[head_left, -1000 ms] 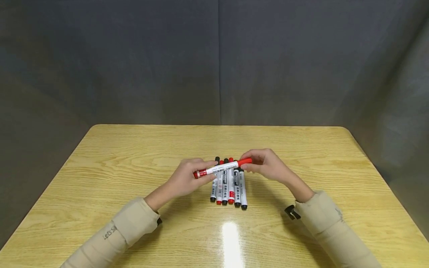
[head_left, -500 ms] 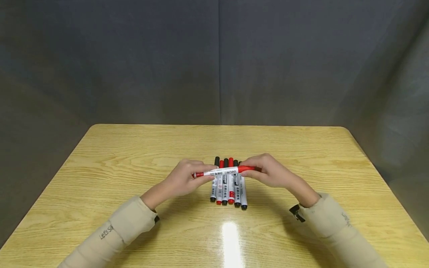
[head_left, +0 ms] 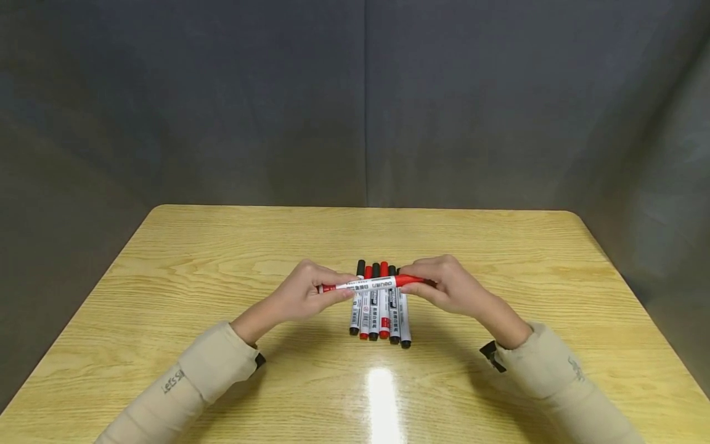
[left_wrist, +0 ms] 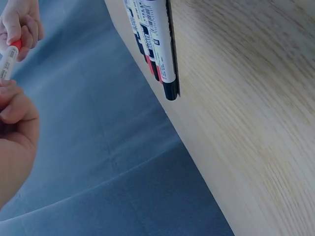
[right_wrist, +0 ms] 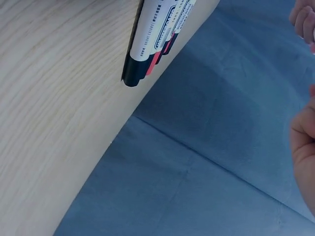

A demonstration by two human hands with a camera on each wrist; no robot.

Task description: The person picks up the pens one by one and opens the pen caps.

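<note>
Both hands hold one red whiteboard marker (head_left: pixel 373 283) level above a row of markers. My left hand (head_left: pixel 309 292) pinches the white barrel near its red tail end between thumb and fingers. At the other end, my right hand (head_left: pixel 450 286) grips the red cap, its fingertips covering part of it. Below lie several black and red markers (head_left: pixel 374 317) side by side, caps pointing away, partly hidden by the held one. In the left wrist view the held marker (left_wrist: pixel 8 61) spans the two hands at the left edge; the right wrist view shows little of it.
The markers lie on a light wood-grain table (head_left: pixel 222 246) with rounded far corners. A dark grey cloth (head_left: pixel 266 111) hangs behind it and at both sides. Black straps (head_left: pixel 493 356) show at the sleeve cuffs.
The right hand has moved slightly right and down and now covers more of the red cap. The held marker has turned from slanting to nearly level. The row of markers stays put.
</note>
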